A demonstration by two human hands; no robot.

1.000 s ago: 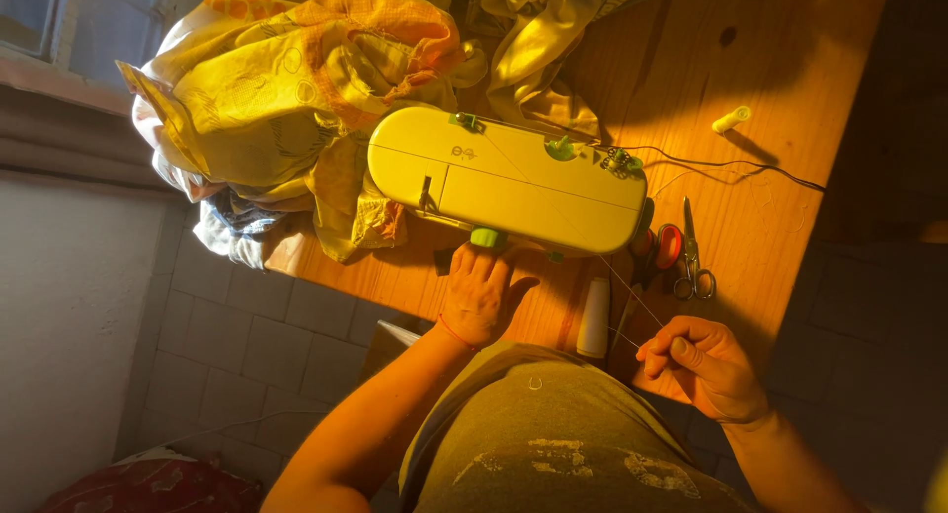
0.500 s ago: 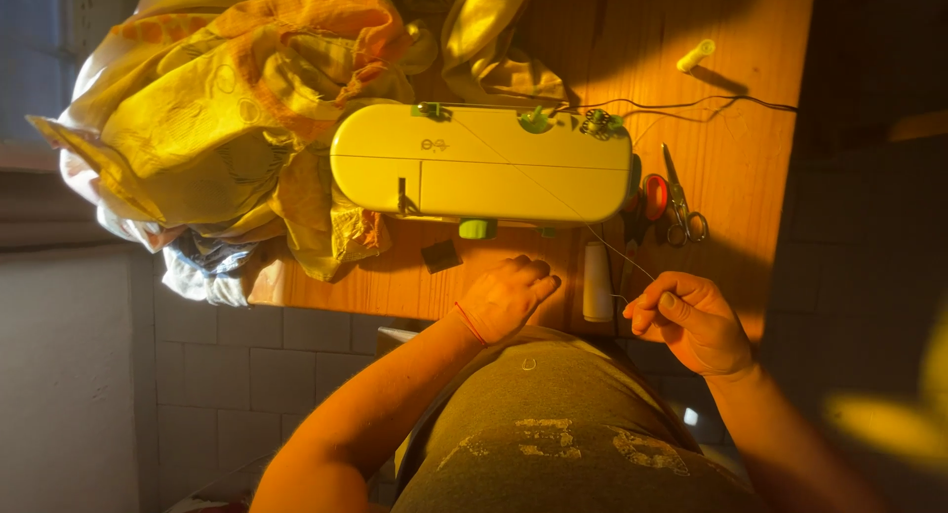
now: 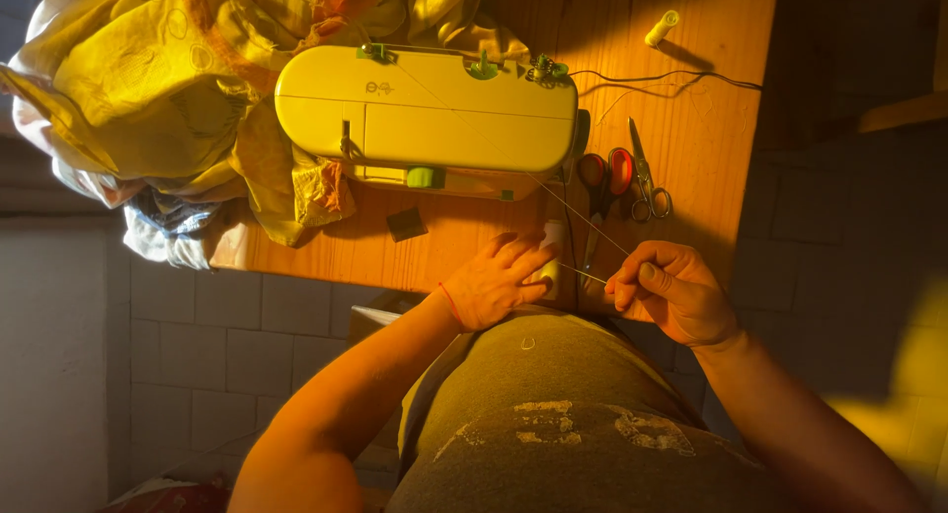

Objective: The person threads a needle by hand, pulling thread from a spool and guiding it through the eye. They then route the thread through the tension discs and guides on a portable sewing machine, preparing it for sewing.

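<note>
pinching the thread taut in my right hand, my left hand steadies the white spool on the worktop so it feeds cleanly.

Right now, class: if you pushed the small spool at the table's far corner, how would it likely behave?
The spool lies on its side, so it would probably roll. It looks small beside the sewing machine, so likely light. Lying near the table edge, it might drop off.

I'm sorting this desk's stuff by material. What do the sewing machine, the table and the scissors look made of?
Sewing machine: likely plastic, with a smooth, pale, rounded shell. Table: wood, with visible grain and plank lines. Scissors: all metal, thin and shiny; the pair beside them has red, probably plastic handles.
</note>
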